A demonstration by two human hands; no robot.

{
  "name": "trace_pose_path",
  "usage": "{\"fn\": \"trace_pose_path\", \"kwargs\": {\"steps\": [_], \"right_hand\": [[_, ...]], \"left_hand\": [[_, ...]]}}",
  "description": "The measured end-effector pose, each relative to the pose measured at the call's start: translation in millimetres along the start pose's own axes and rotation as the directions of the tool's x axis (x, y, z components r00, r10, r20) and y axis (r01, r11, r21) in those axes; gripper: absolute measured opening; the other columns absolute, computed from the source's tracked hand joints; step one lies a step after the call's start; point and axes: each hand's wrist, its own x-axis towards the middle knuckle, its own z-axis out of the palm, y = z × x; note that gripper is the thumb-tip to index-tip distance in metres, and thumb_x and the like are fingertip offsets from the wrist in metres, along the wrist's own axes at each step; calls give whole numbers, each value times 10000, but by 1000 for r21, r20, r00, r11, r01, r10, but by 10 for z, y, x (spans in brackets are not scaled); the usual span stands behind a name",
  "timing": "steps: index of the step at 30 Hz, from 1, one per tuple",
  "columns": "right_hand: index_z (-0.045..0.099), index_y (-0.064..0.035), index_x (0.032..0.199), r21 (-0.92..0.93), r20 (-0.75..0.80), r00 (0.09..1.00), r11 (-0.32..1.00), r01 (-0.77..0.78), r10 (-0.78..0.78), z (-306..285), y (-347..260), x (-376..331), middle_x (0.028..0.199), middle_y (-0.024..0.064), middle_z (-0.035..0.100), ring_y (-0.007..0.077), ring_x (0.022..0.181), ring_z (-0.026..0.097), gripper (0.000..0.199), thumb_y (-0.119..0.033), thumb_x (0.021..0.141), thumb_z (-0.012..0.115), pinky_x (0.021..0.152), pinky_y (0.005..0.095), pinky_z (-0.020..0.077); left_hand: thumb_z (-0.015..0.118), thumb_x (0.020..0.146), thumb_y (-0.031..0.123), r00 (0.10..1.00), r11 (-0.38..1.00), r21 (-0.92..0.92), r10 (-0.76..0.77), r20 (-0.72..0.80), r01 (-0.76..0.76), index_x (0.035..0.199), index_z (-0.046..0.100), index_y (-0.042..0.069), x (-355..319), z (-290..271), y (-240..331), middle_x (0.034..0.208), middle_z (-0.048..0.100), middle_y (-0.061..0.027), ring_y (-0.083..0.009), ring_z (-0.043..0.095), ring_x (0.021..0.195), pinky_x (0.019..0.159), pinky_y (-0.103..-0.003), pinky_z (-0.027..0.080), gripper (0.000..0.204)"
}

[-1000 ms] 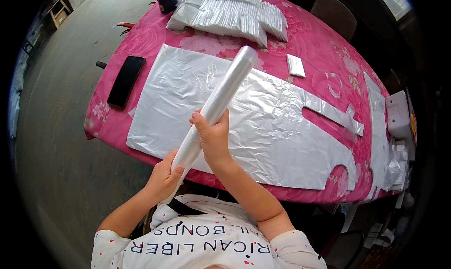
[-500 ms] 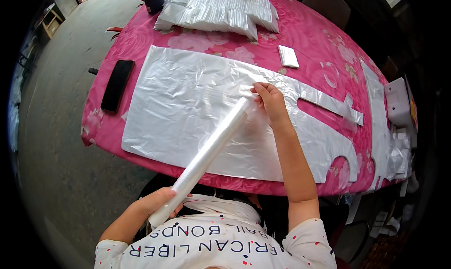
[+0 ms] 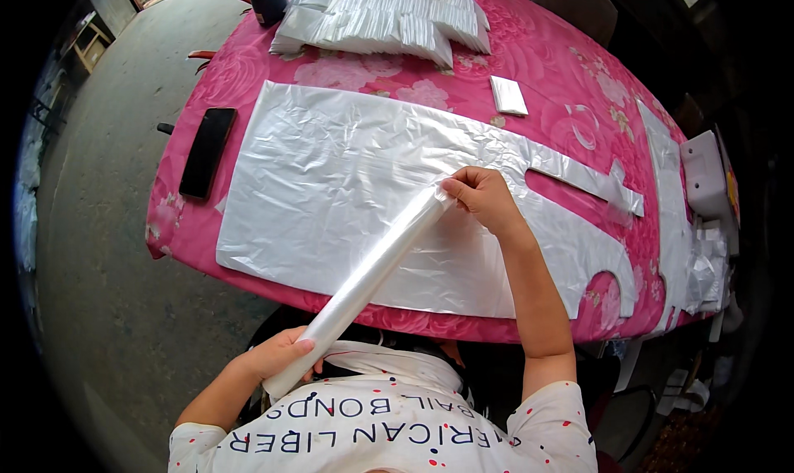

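A long, narrow band of whitish, glossy folded plastic sheet [image 3: 368, 283] slants from near my body up over the table. Around its lower end my left hand [image 3: 285, 353] is closed, thumb on top. At the upper end my right hand [image 3: 482, 193] pinches the plastic between thumb and fingers. Beneath, a large flat silvery-white plastic sheet [image 3: 318, 159] lies spread out, with a strap-like strip and curved cut-outs on its right side. Whether it is one layer or several I cannot tell.
A pink flowered tablecloth [image 3: 571, 84] covers the table. A black phone [image 3: 208, 153] lies at left. Many small folded white packets [image 3: 385, 18] are heaped at the far side, beside a dark jar [image 3: 266, 0]. One packet [image 3: 509, 96] lies alone. More plastic sheets [image 3: 668, 217] and a white container [image 3: 703, 171] are at right.
My right hand has come down and nearer, and its loose plastic edge now lies gathered at the band's upper end. My left hand keeps its grip in nearly the same place.
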Motion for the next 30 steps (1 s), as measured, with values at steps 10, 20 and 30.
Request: {"fn": "trace_pose_path", "kwargs": {"steps": [10, 20, 30], "right_hand": [[638, 12, 800, -443, -582, 733, 893, 79, -353, -1336, 620, 49, 604, 5, 553, 81, 537, 478, 197, -181, 835, 624, 517, 244, 391], [634, 8, 838, -292, -630, 716, 946, 141, -301, -1617, 850, -38, 660, -24, 554, 49, 570, 468, 202, -191, 860, 612, 506, 209, 382], [633, 9, 843, -176, -357, 886, 953, 248, -297, -710, 271, 298, 660, -10, 558, 60, 591, 474, 193, -183, 849, 627, 554, 217, 400]], "left_hand": [[607, 841, 287, 981, 987, 30, -161, 105, 159, 1244, 407, -6, -341, -423, -173, 997, 602, -121, -157, 599, 845, 758, -301, 492, 537], [697, 770, 300, 986, 673, 738, -147, 72, 47, 1186, 536, 16, -197, -287, 714, 1073, 617, -106, -207, 585, 969, 866, -311, 434, 528], [725, 702, 260, 427, -508, 793, 668, 610, -338, 1028, 594, 78, 958, 453, 1534, 977, 613, -90, -265, 579, 956, 885, -411, 446, 396]]}}
